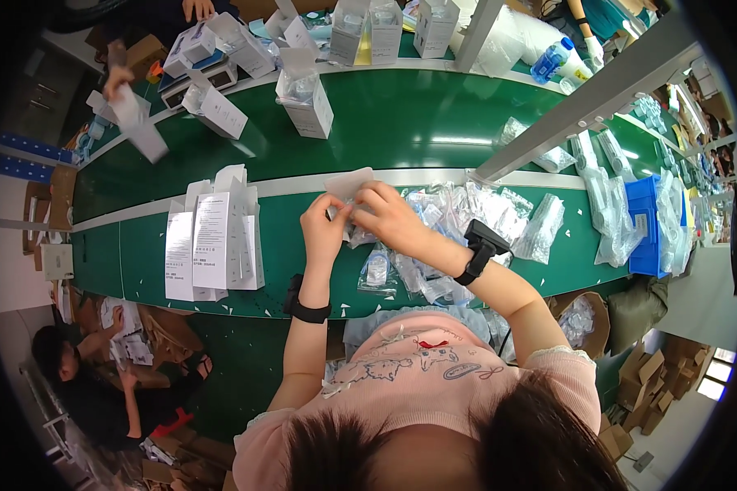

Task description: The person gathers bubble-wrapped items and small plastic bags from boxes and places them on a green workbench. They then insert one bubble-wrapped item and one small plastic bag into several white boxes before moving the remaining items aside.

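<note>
Both my hands meet over the near green bench, in front of a white card flap (349, 182) that stands up behind the fingers. My left hand (323, 225) is closed, its fingertips pinched beside the right ones. Thumb and curled fingers are pressed together on my right hand (385, 214), which touches the flap's lower part. Whatever sits between the fingertips is mostly hidden; clear plastic shows just beneath them. Right of my hands lies a pile of clear plastic bags (450, 204) with small parts inside. One bagged part (377, 268) lies nearer to me.
Several upright white cartons (213, 237) stand at left. Beyond a pale rail, open filled cartons (303, 102) stand on the far green bench. A grey metal post (581, 98) crosses at right, near a blue bin (645, 225). Another person's hand (119, 82) moves a blurred carton.
</note>
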Demonstrator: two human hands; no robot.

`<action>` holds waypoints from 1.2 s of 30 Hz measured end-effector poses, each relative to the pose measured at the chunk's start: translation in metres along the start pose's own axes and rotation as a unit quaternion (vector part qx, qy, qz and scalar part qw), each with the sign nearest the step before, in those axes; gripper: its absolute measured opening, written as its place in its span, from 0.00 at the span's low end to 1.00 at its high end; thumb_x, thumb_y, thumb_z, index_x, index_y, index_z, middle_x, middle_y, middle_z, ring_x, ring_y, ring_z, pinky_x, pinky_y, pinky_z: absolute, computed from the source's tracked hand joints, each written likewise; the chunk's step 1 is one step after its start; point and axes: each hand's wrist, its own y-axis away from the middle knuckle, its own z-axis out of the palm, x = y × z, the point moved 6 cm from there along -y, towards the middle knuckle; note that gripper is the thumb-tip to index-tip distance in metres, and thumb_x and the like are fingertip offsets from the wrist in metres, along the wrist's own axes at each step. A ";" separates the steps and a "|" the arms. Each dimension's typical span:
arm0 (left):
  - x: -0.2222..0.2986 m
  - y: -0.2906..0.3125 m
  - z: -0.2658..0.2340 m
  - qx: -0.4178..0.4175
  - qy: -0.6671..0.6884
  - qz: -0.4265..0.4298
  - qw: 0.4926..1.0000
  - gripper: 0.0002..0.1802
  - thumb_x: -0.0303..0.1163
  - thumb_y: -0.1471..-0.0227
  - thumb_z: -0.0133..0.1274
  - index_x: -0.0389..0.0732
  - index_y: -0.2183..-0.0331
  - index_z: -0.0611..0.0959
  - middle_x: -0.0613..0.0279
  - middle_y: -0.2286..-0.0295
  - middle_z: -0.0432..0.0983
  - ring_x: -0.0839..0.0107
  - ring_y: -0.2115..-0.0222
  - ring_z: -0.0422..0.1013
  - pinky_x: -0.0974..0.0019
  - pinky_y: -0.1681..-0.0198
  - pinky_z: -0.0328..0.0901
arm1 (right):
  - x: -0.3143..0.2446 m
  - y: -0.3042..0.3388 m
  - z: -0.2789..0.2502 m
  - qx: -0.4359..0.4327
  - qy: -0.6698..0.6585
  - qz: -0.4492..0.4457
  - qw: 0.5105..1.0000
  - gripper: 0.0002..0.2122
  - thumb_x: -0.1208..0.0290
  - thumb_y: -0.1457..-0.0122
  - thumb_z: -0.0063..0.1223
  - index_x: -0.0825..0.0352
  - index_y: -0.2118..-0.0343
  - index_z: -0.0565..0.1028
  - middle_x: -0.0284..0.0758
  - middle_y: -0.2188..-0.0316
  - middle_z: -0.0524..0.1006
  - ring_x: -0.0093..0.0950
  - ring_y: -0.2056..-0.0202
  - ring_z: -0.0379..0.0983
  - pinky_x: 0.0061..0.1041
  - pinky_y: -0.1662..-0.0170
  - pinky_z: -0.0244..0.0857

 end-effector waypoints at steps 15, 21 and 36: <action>-0.007 0.007 0.004 0.012 0.061 -0.038 0.997 0.08 0.21 0.64 0.55 0.33 0.81 0.71 0.62 0.83 0.66 0.74 0.83 0.61 0.72 0.79 0.56 | -0.011 0.019 -0.003 -0.005 0.162 -0.054 0.985 0.12 0.66 0.61 0.55 0.63 0.71 0.72 0.28 0.75 0.68 0.27 0.65 0.64 0.39 0.49 0.52; -0.014 0.008 0.004 0.020 0.083 -0.027 0.996 0.07 0.21 0.64 0.55 0.34 0.80 0.72 0.63 0.81 0.68 0.76 0.83 0.60 0.74 0.79 0.55 | -0.001 0.020 0.015 -0.142 0.123 -0.008 0.982 0.12 0.62 0.58 0.54 0.62 0.71 0.73 0.28 0.73 0.68 0.29 0.60 0.61 0.44 0.47 0.48; -0.032 0.004 -0.132 -0.039 -0.612 -0.157 0.774 0.48 0.29 0.67 0.60 0.48 0.45 0.54 0.56 0.44 0.43 0.54 0.43 0.42 0.41 0.48 0.43 | 0.049 0.045 0.028 -0.064 -0.238 0.093 0.965 0.46 0.66 0.65 0.64 0.66 0.44 0.47 0.45 0.47 0.52 0.43 0.45 0.48 0.37 0.44 0.45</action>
